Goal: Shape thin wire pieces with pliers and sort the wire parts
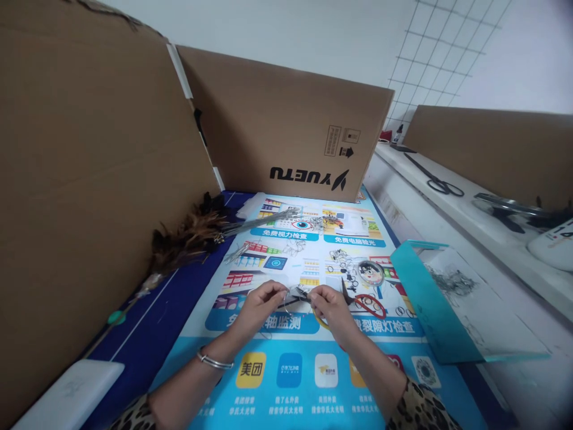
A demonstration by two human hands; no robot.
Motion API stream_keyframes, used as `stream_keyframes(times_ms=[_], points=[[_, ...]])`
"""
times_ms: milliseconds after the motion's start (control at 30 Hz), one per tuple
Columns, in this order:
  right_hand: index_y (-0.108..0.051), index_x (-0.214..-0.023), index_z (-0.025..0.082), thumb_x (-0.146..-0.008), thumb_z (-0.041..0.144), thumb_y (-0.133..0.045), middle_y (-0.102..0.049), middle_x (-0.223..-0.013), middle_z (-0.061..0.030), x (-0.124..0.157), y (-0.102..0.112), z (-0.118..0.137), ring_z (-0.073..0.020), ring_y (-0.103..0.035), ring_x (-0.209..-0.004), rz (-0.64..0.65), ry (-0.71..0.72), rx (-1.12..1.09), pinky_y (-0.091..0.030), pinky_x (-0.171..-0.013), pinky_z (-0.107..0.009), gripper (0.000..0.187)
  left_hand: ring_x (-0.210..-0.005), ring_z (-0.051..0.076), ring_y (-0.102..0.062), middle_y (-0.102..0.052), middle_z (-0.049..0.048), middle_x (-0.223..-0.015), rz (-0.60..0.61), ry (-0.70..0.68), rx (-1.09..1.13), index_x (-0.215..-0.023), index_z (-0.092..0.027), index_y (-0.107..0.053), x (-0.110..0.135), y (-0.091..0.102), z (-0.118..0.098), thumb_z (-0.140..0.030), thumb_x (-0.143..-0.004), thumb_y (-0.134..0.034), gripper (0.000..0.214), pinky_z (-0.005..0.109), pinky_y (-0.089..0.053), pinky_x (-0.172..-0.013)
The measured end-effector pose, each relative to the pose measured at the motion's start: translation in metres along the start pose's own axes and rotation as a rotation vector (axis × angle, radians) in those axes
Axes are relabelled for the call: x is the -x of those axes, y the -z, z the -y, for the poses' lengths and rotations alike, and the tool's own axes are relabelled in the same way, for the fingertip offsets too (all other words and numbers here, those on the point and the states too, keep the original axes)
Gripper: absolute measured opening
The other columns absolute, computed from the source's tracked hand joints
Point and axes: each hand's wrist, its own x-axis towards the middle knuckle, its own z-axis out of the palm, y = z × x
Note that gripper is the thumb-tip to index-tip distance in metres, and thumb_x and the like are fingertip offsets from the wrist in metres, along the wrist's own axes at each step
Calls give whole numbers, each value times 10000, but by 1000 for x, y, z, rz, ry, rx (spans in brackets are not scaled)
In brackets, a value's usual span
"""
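Wire piece [296,294], thin grey metal with dark tuft, pinched between left hand [262,303] and right hand [330,306] just above printed blue poster mat [286,391].
Judged light, springy, easily bent; hold by fingertips at both ends, clear of the tuft.

two hands: left hand [262,301], right hand [329,304]. one small wire piece [293,295], pinched by both. one bracelet [215,360]. one feather duster [192,236]. three cardboard panels [286,125]. two pairs of scissors: red-handled scissors [369,304], black scissors [441,182]. one printed poster [290,370]. one teal tray [430,316]. one round cartoon badge [370,273]. one white pad [71,394]. loose wire bits [340,263] too small and tangled to count.
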Motion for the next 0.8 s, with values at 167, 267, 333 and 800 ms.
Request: stream_keyframes(times_ms=[167, 267, 333, 800], points=[[-538, -756, 162, -778, 360, -523, -459, -601, 40, 1, 0, 1, -56, -333, -465, -7, 1, -32, -257, -443, -184, 200, -538, 97, -432, -504, -23, -605, -10, 9, 36, -843, -155, -580, 1, 0, 1, -342, -769, -542, 206, 196, -341, -517], [-536, -748, 159, -778, 341, -525, -447, -584, 43, 1, -1, 3, -56, -333, -468, -13, 4, -35, -256, -445, -184, 185, -547, 98, -438, -505, -19, -614, -2, 9, 45, -867, -153, -575, 1, 0, 1, -336, -775, -537, 209, 195, -346, -517], [-535, -742, 159, -775, 332, -529, -443, -580, 45, 1, -1, 4, -56, -334, -468, -23, 1, -36, -257, -447, -184, 176, -547, 97, -433, -497, -20, -613, 10, 9, 44, -870, -150, -571, 0, 0, 2, -334, -777, -538, 208, 196, -346, -517], [-557, -760, 158, -763, 365, -550, -469, -608, 26, 0, 1, 0, -68, -345, -508, -125, 27, -24, -277, -473, -194, 207, -535, 77, -415, -492, -24, -650, 18, 19, 51, -842, -152, -561, -2, 0, 9, -319, -772, -556, 181, 187, -339, -505]])
